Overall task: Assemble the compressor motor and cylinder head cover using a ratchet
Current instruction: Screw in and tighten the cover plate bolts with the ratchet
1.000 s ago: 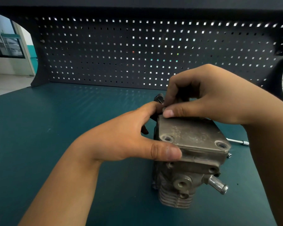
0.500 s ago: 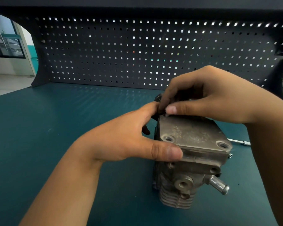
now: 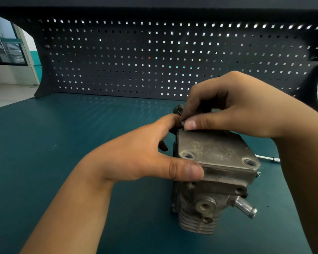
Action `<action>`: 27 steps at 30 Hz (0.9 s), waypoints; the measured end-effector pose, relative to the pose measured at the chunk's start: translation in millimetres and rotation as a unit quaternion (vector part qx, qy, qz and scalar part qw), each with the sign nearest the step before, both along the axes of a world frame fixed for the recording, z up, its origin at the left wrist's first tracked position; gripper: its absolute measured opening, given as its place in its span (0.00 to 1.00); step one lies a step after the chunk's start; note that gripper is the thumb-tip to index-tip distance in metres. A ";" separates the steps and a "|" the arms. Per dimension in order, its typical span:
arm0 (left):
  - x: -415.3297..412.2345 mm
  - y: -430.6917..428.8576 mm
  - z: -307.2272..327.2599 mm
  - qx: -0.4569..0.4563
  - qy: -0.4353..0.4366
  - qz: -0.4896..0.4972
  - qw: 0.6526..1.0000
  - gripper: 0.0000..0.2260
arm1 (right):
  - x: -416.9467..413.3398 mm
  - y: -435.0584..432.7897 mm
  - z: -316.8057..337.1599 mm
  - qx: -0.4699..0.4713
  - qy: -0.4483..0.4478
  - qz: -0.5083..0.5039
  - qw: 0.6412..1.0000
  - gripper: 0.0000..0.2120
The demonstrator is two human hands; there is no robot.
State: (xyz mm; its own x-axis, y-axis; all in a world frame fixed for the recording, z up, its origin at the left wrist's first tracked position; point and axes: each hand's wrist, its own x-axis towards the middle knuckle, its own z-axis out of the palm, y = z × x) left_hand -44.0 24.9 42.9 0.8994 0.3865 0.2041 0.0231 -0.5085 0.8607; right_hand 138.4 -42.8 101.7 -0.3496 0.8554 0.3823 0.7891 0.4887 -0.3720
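A grey metal compressor body (image 3: pixel 206 206) with cooling fins and a shiny outlet pipe (image 3: pixel 246 208) stands on the teal bench. The flat cylinder head cover (image 3: pixel 215 153) lies on top, its two near bolt holes empty. My left hand (image 3: pixel 145 154) grips the cover's left side, thumb along the near edge. My right hand (image 3: pixel 233 107) pinches a small dark bolt (image 3: pixel 183 123) between thumb and forefinger at the cover's far left corner. A black part (image 3: pixel 178 109) shows behind the fingers. A ratchet piece (image 3: pixel 268 158) lies to the right, mostly hidden by my right arm.
The teal bench top (image 3: pixel 81 143) stretches wide to the left and front. A dark pegboard (image 3: pixel 154 57) closes off the back. A small screw head (image 3: pixel 258 173) sticks out at the cover's right corner.
My right thumb and forefinger have shifted slightly at the far left corner of the cover. My left hand and the compressor stay in place.
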 end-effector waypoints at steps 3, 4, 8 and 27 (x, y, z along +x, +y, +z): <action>0.3 0.2 0.1 0.004 0.001 0.001 1.000 0.42 | -2.1 0.7 -0.3 0.018 -0.026 -0.006 0.999 0.06; 0.4 0.3 0.0 0.003 0.001 -0.001 1.000 0.43 | -3.3 0.9 -0.4 0.023 -0.037 -0.007 0.999 0.07; 1.1 -0.2 0.5 0.004 -0.001 -0.010 1.000 0.44 | -9.5 2.8 -3.9 0.047 -0.091 -0.016 0.995 0.10; -0.4 -0.8 1.9 0.004 0.006 -0.009 1.000 0.46 | -1.6 -0.7 1.3 -0.006 -0.010 -0.010 1.000 0.09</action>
State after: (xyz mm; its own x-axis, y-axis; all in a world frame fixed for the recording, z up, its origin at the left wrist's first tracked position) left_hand -44.4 24.0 44.8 0.9088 0.3678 0.1970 0.0233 -0.5163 0.8561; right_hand 136.8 -43.5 103.0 -0.3401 0.8670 0.3641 0.8064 0.4681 -0.3614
